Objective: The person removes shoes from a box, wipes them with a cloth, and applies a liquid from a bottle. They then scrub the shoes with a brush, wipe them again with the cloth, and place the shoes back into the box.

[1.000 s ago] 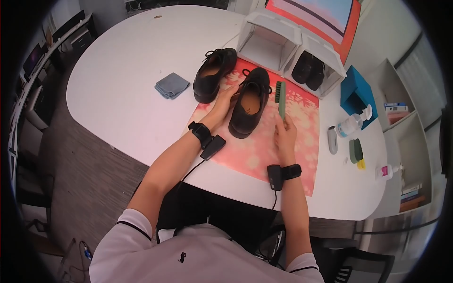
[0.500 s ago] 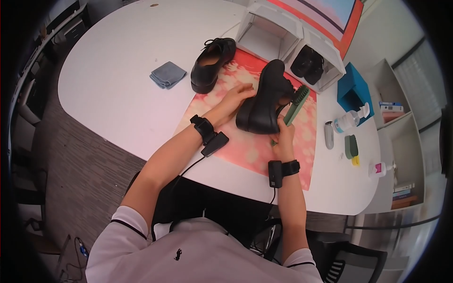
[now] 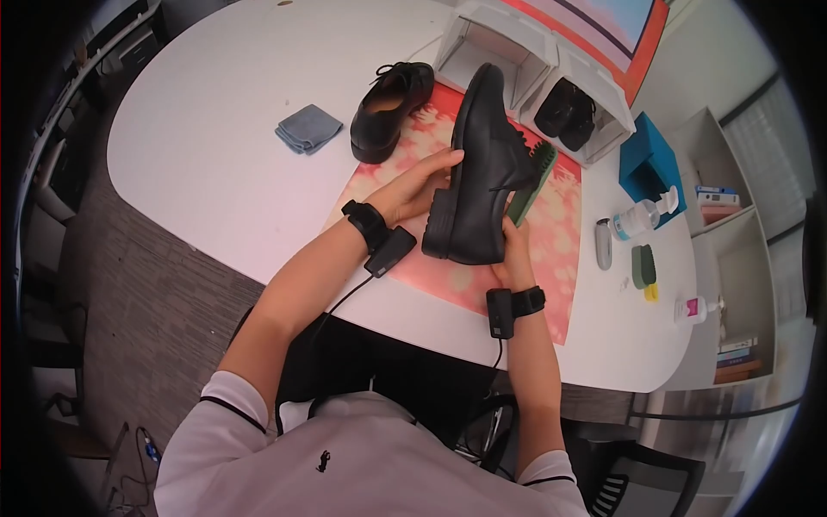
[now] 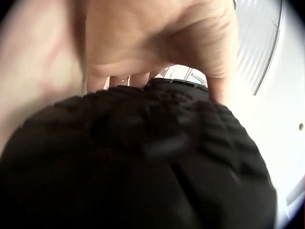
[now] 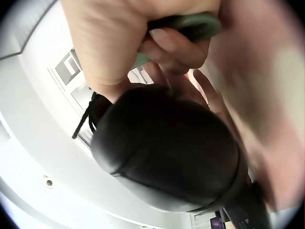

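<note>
A black lace-up shoe [image 3: 481, 194] is held up on its side over the patterned mat [image 3: 413, 271], its toe pointing away and its sole turned left. My left hand [image 3: 420, 187] grips it across the sole; in the left wrist view the thumb and fingers reach over opposite edges of the treaded sole [image 4: 143, 138]. My right hand [image 3: 517, 257] holds the shoe near the heel. Its curled fingers also keep a green shoe brush [image 3: 532, 194] against the palm, the handle's end showing in the right wrist view. The matching shoe [image 3: 383, 121] stands left of the mat's far part.
A folded grey cloth [image 3: 308, 129] lies left of the mat. Behind it stand two white boxes [image 3: 538, 86], one with black shoes [image 3: 566, 114] inside. To the right are a blue box [image 3: 648, 155], a pump bottle [image 3: 636, 220], a grey tool [image 3: 604, 244] and another green brush [image 3: 643, 265].
The shoe has been raised from the mat and tipped so its sole faces left. My left hand let go briefly, then took hold at the sole; my right hand came to the heel with the brush.
</note>
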Tool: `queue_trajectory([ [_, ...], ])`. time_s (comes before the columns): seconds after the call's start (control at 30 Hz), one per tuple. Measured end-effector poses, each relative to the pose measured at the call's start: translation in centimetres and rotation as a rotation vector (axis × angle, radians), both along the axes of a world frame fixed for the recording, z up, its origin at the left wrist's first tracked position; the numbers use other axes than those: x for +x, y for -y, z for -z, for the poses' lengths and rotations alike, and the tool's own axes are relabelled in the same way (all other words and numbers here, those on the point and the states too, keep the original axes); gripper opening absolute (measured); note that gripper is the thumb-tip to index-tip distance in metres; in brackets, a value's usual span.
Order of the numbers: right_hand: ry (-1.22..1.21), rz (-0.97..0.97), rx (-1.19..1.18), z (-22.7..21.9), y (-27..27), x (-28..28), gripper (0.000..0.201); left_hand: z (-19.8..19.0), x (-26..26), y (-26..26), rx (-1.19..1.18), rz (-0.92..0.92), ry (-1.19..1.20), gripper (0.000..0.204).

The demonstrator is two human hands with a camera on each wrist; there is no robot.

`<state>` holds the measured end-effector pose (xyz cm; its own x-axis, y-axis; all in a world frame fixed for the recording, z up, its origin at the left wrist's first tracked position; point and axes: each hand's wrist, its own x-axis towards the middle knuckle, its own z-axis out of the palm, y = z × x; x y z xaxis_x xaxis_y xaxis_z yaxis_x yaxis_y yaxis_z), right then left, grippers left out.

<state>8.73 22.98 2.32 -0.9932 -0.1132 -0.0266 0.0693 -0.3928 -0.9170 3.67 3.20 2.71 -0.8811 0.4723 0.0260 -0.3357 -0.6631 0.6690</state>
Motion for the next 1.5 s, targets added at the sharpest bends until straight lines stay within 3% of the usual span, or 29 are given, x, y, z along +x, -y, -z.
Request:
queue_trajectory([
  [0.1, 0.027, 0.079, 0.009, -1.2, 1.5, 0.5, 0.037, 0.9, -0.7, 0.6, -0.052, -0.003, 0.086, 0.049],
  [0.2, 0.038, 0.135, 0.147, -2.3, 0.7, 0.1, 0.048, 0.6, -0.8, 1.0, 0.007, -0.002, 0.014, 0.055],
  [0.3, -0.118, 0.263, 0.132, -2.5, -0.4, 0.0, 0.056, -0.4, -0.4, 0.5, -0.111, -0.300, -0.093, 0.059],
  [0.4, -0.277, 0.321, 0.364, -2.3, -1.6, -0.5, 0.057, 0.1, -1.0, 0.3, -0.135, -0.425, -0.149, 0.064],
  [0.53, -0.365, 0.295, 0.595, -2.7, -1.6, -0.1, 0.045, -0.7, -0.3, 0.5, -0.142, -0.415, -0.136, 0.064],
  [0.63, -0.657, 0.264, 0.889, -3.3, -0.9, 0.6, 0.038, -0.5, -0.4, 0.4, -0.152, -0.420, -0.107, 0.064],
  [0.73, -0.640, 0.273, 0.978, -2.9, -1.4, 0.1, 0.034, -0.4, -0.5, 0.5, -0.153, -0.424, -0.117, 0.063],
  [0.83, -0.506, 0.400, 1.098, -4.3, -1.7, 0.5, 0.036, -0.7, -0.2, 0.5, -0.179, -0.421, -0.121, 0.061],
  [1.03, -0.496, 0.080, 0.905, -4.0, -2.0, 1.0, 0.037, -1.3, 0.2, 0.5, -0.219, -0.419, -0.069, 0.058],
  [1.13, -0.391, 0.199, 0.991, -5.0, -1.9, 0.9, 0.037, -1.0, 0.2, 0.5, -0.221, -0.423, -0.099, 0.059],
  [1.23, -0.538, 0.324, 1.110, -4.3, -2.4, 0.5, 0.038, 0.5, -1.3, 0.1, -0.267, -0.436, -0.157, 0.063],
  [1.33, -0.556, 0.268, 0.855, -3.2, -1.3, 0.4, 0.033, -0.1, -0.7, 0.2, -0.282, -0.420, -0.110, 0.064],
  [1.43, -0.127, 0.085, 0.716, -3.8, -1.6, 0.4, 0.026, 0.1, -0.7, 0.3, -0.223, -0.351, -0.082, 0.061],
  [1.5, -0.003, -0.006, 0.559, -4.2, -1.1, 1.0, 0.024, 0.3, -1.0, 0.9, -0.183, -0.251, -0.062, 0.058],
])
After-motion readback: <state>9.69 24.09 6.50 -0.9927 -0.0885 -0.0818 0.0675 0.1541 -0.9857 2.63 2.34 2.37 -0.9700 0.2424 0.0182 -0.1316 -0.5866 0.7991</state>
